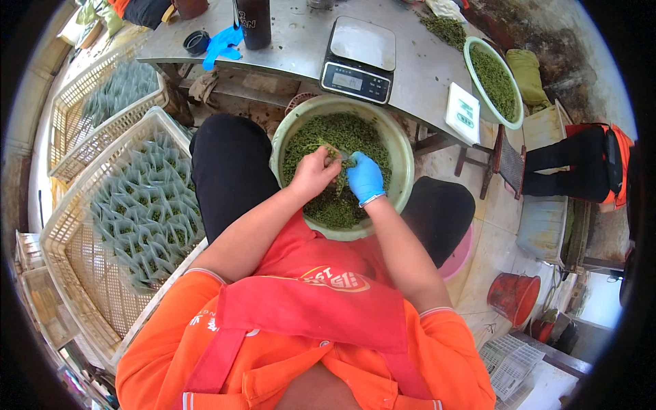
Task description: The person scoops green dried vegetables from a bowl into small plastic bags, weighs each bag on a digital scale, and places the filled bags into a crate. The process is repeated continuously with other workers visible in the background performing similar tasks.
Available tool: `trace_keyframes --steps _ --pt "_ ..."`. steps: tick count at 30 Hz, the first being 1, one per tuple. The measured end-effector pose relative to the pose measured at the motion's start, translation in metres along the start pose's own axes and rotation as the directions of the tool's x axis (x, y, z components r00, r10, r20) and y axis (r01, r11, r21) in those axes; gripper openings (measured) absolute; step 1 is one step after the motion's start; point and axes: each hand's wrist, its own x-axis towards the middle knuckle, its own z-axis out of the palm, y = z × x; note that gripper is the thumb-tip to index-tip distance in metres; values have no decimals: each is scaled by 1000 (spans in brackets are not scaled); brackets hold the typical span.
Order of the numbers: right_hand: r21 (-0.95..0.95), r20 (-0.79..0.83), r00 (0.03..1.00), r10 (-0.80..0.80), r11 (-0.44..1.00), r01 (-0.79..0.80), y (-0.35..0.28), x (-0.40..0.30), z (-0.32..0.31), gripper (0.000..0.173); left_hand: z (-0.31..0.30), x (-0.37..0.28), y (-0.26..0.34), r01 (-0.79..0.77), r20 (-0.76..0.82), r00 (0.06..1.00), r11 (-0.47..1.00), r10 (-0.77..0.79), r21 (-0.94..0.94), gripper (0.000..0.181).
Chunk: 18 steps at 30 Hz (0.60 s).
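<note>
My bare left hand (316,173) is closed at the fingertips on what looks like a small clear plastic bag (343,155) with green berries in it. Against it, from the other side, my right hand (365,177), in a blue glove, pinches green peppercorn sprigs (340,185); its fingertips are partly hidden. Both hands hover over a large pale green basin (406,202), held between my knees. Loose green peppercorns (333,212) fill much of the basin.
On the left, a plastic crate (84,279) holds many filled clear bags (148,210); another crate (77,154) stands behind. The metal table (302,31) carries a digital scale (359,61), a blue glove (223,46), a dark cup (254,25) and a peppercorn-filled basin (469,56). A person (579,164) bends at right.
</note>
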Motion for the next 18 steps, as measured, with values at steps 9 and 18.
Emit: trace_keyframes --steps 9,18 --pt "235 115 937 -330 925 297 -30 -28 -72 63 -8 8 20 60 -127 990 998 -59 7 23" --pt "71 -14 913 -407 911 407 -42 -13 -56 44 -7 7 8 79 13 997 975 -78 -209 18"
